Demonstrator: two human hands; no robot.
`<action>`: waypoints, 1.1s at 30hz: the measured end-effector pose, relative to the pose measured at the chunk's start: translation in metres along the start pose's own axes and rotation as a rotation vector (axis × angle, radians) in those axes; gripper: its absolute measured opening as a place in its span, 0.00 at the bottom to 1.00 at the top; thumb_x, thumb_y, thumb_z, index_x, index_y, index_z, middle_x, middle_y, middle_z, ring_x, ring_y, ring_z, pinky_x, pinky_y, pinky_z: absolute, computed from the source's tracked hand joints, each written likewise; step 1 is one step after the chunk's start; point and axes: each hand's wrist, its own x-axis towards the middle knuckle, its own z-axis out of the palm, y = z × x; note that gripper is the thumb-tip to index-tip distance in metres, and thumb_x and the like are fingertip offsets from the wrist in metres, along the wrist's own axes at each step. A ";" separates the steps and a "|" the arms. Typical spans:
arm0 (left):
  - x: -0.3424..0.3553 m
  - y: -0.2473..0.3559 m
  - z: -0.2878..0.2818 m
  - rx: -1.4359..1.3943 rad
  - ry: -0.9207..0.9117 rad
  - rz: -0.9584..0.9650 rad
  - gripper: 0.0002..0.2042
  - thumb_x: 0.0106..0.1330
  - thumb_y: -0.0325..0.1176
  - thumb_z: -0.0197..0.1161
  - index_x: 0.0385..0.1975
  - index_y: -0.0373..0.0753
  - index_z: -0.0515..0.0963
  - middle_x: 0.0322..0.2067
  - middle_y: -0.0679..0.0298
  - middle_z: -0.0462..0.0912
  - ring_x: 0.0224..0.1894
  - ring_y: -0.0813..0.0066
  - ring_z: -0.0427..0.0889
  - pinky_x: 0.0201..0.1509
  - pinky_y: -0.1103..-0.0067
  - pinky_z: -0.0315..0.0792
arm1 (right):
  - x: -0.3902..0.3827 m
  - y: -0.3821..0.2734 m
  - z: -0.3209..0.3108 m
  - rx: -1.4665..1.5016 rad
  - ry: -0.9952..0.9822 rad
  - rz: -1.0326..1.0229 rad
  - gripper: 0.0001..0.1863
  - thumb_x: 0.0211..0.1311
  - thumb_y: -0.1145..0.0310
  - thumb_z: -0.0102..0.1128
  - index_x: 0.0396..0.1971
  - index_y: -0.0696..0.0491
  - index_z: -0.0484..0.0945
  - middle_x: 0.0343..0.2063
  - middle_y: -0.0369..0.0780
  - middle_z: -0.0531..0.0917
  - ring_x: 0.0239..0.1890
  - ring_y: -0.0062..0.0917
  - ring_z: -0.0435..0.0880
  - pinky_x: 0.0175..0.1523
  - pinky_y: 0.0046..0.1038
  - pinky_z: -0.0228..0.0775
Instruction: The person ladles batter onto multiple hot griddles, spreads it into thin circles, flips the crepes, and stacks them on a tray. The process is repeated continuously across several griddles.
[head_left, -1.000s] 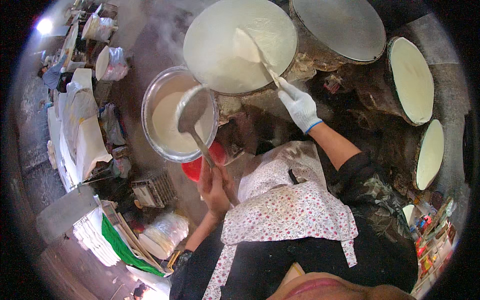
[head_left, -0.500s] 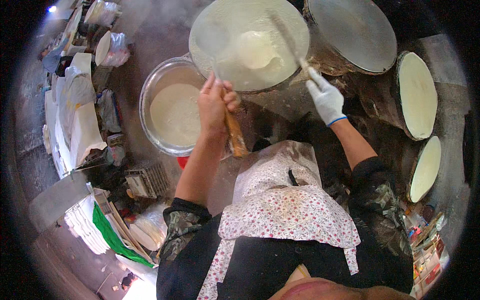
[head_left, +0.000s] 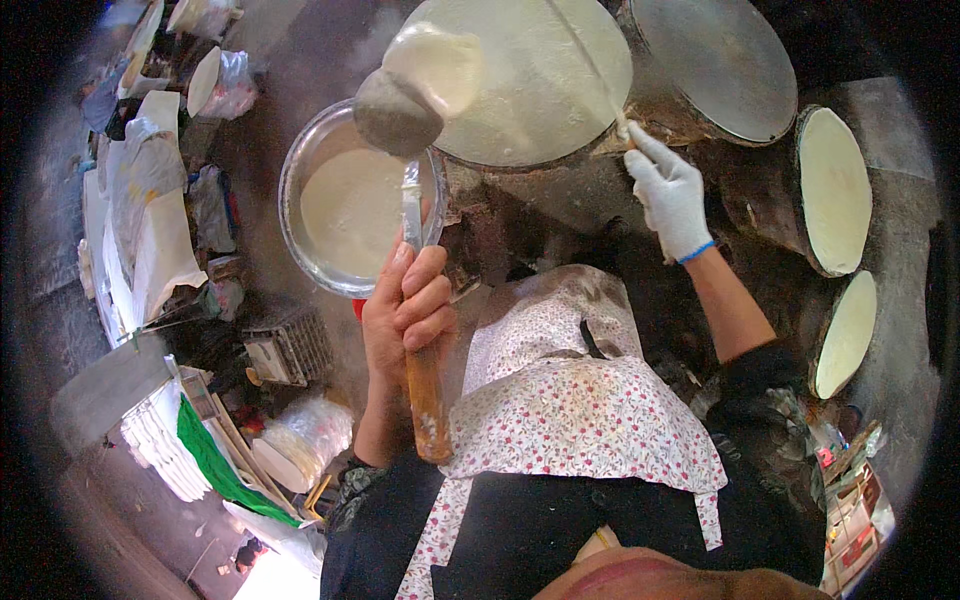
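Note:
My bare left hand grips the wooden handle of a large metal ladle. Pale batter lies beside the bowl of the ladle over a large round griddle. My right hand, in a white glove with a blue cuff, is closed on the handle of a long thin spreader, which reaches across that griddle. A steel pot of creamy batter stands below and left of the griddle, behind the ladle's handle.
More griddles stand to the right: a grey one and two cream-coated ones. At the left are white sheets, plastic-wrapped stacks, a metal crate and a green cloth. Steam hangs near the griddle.
The ladle has risen from over the pot to the griddle's left side, batter now showing by it. My left hand has moved up, then back down. My right hand has shifted rightward with the spreader.

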 end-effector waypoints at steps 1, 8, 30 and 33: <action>-0.001 0.001 -0.004 0.020 0.032 0.037 0.18 0.86 0.34 0.40 0.71 0.40 0.61 0.29 0.70 0.63 0.19 0.88 0.60 0.16 0.89 0.62 | 0.000 0.014 0.004 0.035 -0.004 -0.153 0.23 0.71 0.65 0.67 0.64 0.53 0.80 0.54 0.38 0.88 0.49 0.19 0.85 0.58 0.22 0.77; -0.002 0.007 -0.015 -0.026 0.141 0.095 0.20 0.86 0.33 0.43 0.73 0.37 0.61 0.31 0.70 0.62 0.20 0.89 0.60 0.16 0.89 0.61 | -0.020 0.102 0.006 -0.139 0.102 -0.193 0.24 0.73 0.67 0.64 0.66 0.58 0.77 0.63 0.43 0.82 0.63 0.23 0.81 0.68 0.24 0.70; 0.000 0.012 -0.002 -0.024 0.132 0.075 0.16 0.86 0.32 0.44 0.67 0.34 0.63 0.33 0.69 0.64 0.25 0.88 0.63 0.22 0.87 0.65 | -0.029 0.070 0.004 0.394 -0.318 0.455 0.30 0.76 0.56 0.58 0.73 0.50 0.68 0.24 0.42 0.85 0.14 0.24 0.78 0.19 0.28 0.71; 0.008 0.020 0.008 -0.063 0.084 0.032 0.17 0.86 0.31 0.43 0.68 0.32 0.62 0.34 0.68 0.64 0.26 0.88 0.64 0.23 0.86 0.66 | -0.030 0.072 0.016 -0.031 -0.142 -0.017 0.32 0.73 0.56 0.60 0.74 0.44 0.68 0.28 0.46 0.88 0.20 0.34 0.85 0.26 0.36 0.76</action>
